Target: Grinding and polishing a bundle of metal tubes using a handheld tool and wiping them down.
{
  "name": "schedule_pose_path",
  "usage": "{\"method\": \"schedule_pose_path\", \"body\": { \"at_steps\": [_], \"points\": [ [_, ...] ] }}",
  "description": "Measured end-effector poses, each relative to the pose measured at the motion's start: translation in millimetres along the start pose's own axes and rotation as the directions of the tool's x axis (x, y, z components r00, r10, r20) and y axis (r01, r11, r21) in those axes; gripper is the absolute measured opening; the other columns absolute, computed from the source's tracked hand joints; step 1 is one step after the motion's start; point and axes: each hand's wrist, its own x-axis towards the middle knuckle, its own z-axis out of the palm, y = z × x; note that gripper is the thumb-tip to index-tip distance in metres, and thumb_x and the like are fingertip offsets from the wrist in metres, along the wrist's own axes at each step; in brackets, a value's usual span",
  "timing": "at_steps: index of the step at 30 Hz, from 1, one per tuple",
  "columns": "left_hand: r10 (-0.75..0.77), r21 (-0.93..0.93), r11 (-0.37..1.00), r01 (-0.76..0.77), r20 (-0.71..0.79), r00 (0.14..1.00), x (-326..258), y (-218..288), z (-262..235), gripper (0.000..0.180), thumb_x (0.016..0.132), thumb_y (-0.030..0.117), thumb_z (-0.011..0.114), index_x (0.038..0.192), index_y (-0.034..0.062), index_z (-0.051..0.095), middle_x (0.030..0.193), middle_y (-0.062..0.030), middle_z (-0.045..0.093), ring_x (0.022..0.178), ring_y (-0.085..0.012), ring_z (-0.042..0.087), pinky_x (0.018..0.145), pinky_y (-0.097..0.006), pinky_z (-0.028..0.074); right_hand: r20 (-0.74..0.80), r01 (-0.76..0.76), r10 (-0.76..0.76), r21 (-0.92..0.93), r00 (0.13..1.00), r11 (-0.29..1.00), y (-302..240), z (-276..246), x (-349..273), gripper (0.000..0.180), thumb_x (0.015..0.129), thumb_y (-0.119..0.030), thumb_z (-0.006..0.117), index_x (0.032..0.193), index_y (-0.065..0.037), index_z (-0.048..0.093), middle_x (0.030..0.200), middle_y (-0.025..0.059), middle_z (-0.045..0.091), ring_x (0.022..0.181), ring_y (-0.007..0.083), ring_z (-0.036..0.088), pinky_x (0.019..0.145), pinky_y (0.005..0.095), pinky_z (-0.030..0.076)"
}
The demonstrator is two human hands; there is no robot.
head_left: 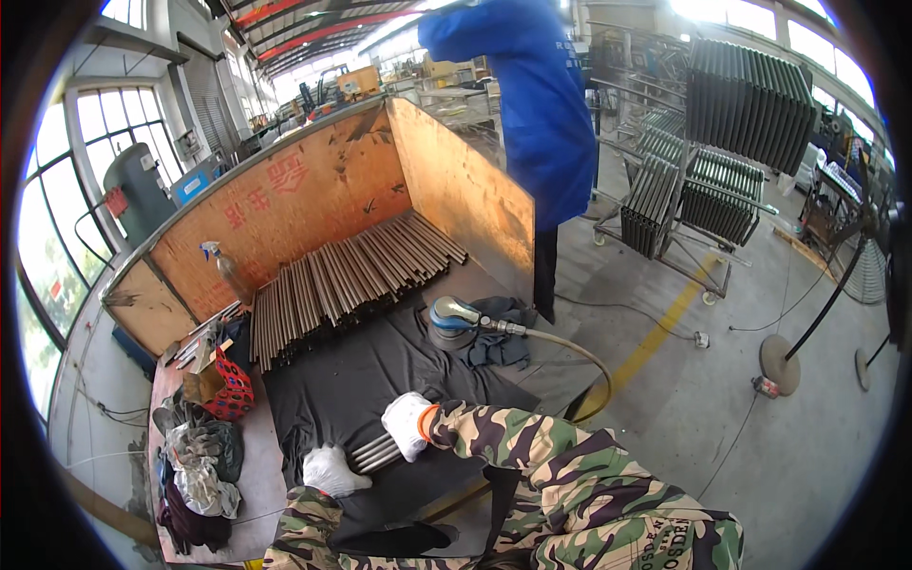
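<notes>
On the bench (237,494), a dark mat (361,380) serves as the landmark for everything else. At the mat's near edge, both white-gloved hands are on a small bundle of metal rods (375,453): the left hand (334,471) is curled around the bundle's near end, and the right hand (408,425) is wrapped over it a little farther along, so the bundle lies across the mat between the two sleeves. At the mat's far edge, against the plywood screen (313,190), a long row of similar rods (347,280) lies side by side, apparently waiting or already handled; which of the two cannot be told. To the right of the mat's far corner an air-fed sander (454,318) rests on a dark cloth (499,332), untouched. To judge from this, only a few rods are in hand and most of the stock lies apart from them. Left of the mat sit a red basket (231,388) and a heap of rags (195,465). Beyond the screen stands a person in blue (541,114).
</notes>
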Motion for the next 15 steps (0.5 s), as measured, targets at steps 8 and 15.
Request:
{"method": "schedule_pose_path", "body": {
  "at_steps": [8,15],
  "points": [
    [-0.108,-0.101,0.989,0.109,0.020,0.994,-5.5,8.9,-2.0,0.064,0.061,0.048,0.090,0.097,-0.0040,0.079,0.092,-0.0269,0.080,0.091,-0.0432,0.081,0.089,-0.049,0.065,-0.246,0.048,-0.039,0.028,0.968,0.998,-1.8,29.5,-0.2,0.035,0.068,-0.019,0.081,0.102,-0.011,0.085,0.094,0.0128,0.083,0.092,0.0332,0.082,0.077,0.0483,0.065],
    [-0.137,-0.019,0.990,0.140,0.109,0.985,-4.2,21.0,-15.1,0.057,0.067,0.040,0.088,0.104,-0.0013,0.077,0.099,-0.0265,0.081,0.097,-0.0424,0.080,0.094,-0.050,0.064,-0.199,0.042,-0.044,-0.012,0.979,0.999,-5.3,24.1,-2.5,0.027,0.070,-0.016,0.081,0.096,-0.012,0.084,0.091,0.0121,0.083,0.090,0.0329,0.082,0.074,0.0483,0.064]
  ]
}}
